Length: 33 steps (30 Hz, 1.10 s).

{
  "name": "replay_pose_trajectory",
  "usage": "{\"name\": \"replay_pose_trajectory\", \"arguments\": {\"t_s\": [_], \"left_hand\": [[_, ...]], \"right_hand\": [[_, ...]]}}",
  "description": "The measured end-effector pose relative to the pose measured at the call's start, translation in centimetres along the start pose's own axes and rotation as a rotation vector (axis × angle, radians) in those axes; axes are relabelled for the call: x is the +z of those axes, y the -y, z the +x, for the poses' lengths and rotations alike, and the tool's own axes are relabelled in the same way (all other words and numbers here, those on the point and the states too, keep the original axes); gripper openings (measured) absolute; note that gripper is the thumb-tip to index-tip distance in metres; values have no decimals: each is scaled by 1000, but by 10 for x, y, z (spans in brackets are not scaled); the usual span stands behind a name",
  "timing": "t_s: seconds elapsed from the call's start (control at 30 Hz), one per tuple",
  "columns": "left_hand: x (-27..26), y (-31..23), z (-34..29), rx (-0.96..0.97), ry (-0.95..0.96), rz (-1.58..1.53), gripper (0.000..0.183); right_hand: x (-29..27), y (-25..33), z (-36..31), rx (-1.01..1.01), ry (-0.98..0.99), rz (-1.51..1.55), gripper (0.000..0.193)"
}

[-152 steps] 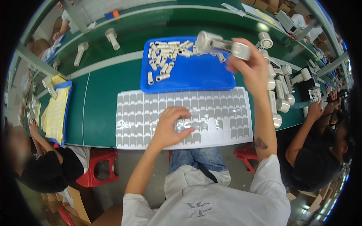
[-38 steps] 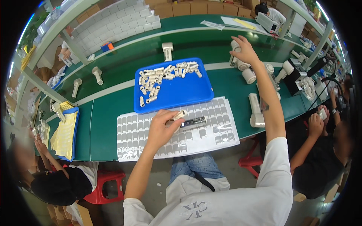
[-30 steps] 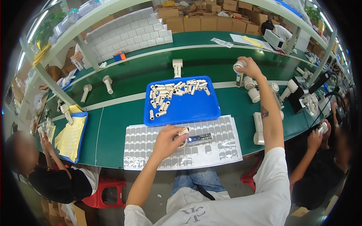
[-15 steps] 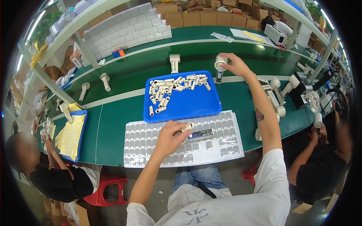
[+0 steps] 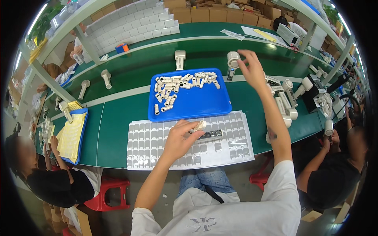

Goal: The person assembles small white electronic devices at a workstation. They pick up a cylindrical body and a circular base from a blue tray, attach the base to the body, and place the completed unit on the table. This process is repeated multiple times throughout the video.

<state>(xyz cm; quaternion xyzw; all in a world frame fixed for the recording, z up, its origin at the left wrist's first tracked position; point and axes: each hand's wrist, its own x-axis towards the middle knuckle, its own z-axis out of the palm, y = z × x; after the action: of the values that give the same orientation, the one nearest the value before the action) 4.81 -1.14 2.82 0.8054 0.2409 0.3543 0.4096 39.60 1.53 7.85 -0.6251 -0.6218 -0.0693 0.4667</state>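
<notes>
Over the sticker sheet (image 5: 145, 151), my left hand (image 5: 179, 139) is closed with a small white plastic shell (image 5: 201, 126) between thumb and fingers. Just beneath it shows a dark circuit-board handle (image 5: 212, 135), apparently of a handheld fan; its other end is hidden by my hand. My right hand (image 5: 254, 70) is reached out to the far side, fingers apart, beside a white-headed handheld fan (image 5: 233, 59) standing upright with its board exposed. The fingertips are very near the fan head; contact is hard to make out. A blue tray (image 5: 189, 108) holds several similar shells (image 5: 169, 86).
Another white fan (image 5: 180, 59) stands behind the tray. More fans (image 5: 285, 102) lie in a pile at the right, near a black device (image 5: 315, 92). At left is a blue tray with yellow sheets (image 5: 73, 133). Co-workers sit on both sides. A shelf post (image 5: 87, 45) rises at left.
My right hand has let go of the upright fan and drawn slightly right, its fingers spreading. The left hand stays over the sheet with the shell. The whole view has shifted slightly.
</notes>
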Motion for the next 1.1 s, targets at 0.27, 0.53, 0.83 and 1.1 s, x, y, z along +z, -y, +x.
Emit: {"name": "replay_pose_trajectory", "arguments": {"t_s": [0.27, 0.53, 0.83, 1.1], "left_hand": [[18, -12, 5, 4, 22, -95, 26], [12, -11, 6, 66, 84, 150, 47], [8, 29, -1, -132, 185, 223, 48], [11, 34, -6, -11, 128, 221, 36]], "right_hand": [[7, 120, -129, -70, 412, 644, 32], [14, 131, -142, 51, 259, 455, 27], [49, 114, -160, -108, 475, 158, 30], [40, 122, -157, 123, 591, 256, 22]]}}
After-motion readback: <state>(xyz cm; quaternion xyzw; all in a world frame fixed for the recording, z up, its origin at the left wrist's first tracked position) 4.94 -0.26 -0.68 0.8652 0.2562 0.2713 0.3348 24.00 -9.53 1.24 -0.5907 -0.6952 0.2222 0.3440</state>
